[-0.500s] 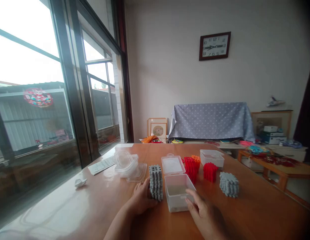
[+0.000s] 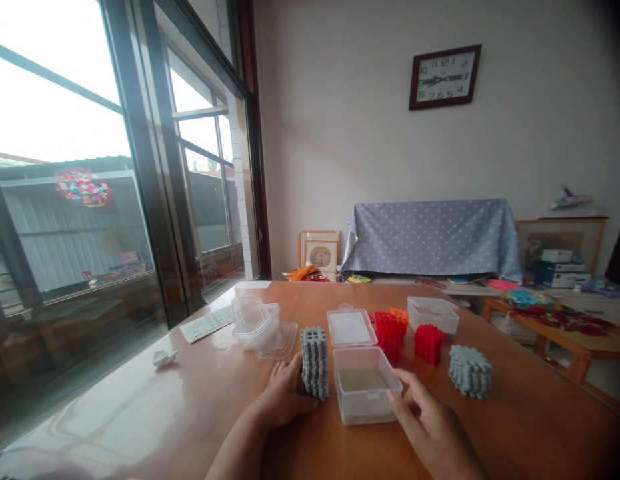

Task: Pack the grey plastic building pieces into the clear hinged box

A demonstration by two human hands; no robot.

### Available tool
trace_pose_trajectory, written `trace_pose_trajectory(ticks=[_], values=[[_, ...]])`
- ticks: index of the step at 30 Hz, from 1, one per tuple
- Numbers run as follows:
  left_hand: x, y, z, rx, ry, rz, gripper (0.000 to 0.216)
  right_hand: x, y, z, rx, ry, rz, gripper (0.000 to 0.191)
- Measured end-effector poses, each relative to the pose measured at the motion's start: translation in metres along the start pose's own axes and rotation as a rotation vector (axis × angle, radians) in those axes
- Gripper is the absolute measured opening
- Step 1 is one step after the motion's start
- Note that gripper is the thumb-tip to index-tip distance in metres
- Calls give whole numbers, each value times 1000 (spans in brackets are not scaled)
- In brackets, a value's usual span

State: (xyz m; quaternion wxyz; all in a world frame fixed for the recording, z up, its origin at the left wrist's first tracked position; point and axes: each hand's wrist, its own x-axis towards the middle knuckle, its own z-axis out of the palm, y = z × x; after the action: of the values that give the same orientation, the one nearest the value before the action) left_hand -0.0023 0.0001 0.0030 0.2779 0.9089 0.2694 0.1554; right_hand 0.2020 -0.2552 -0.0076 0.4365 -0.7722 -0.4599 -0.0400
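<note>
My left hand (image 2: 285, 392) curls around the left side and base of a tall stack of grey interlocking plastic pieces (image 2: 315, 363) standing on the table. Just right of it sits a clear plastic box (image 2: 367, 413), its hinged lid (image 2: 351, 327) folded back away from me. With thumb and forefinger, my right hand (image 2: 421, 407) grips the box's front right corner; its other fingers are partly hidden. A tall red stack (image 2: 390, 339) and a shorter red stack (image 2: 429, 345) stand behind the box. Further right is another grey stack (image 2: 470, 371), touched by neither hand.
Clear containers and lids (image 2: 257, 327) are piled at the back left, beside a sheet of paper (image 2: 206, 325) and a crumpled white tissue (image 2: 165, 359). An orange piece (image 2: 399, 316) and another clear box (image 2: 433, 316) stand toward the back right of the wooden table (image 2: 190, 420).
My right hand has shifted slightly right along the box's front corner. My left hand stays around the grey stack. The whole view has tilted and shifted a little.
</note>
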Motion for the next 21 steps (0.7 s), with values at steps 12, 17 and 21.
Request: trace_pose_trajectory(ticks=[12,17,21], values=[[3,-8,-3,-44,-28,25,91,5,8,18,36,-51,-67,33],[4,-11,-2,-59,-32,23,87,9,2,19,65,-110,-86,28],[5,-8,-3,-52,-20,21,88,11,-4,18,84,-146,-104,30]])
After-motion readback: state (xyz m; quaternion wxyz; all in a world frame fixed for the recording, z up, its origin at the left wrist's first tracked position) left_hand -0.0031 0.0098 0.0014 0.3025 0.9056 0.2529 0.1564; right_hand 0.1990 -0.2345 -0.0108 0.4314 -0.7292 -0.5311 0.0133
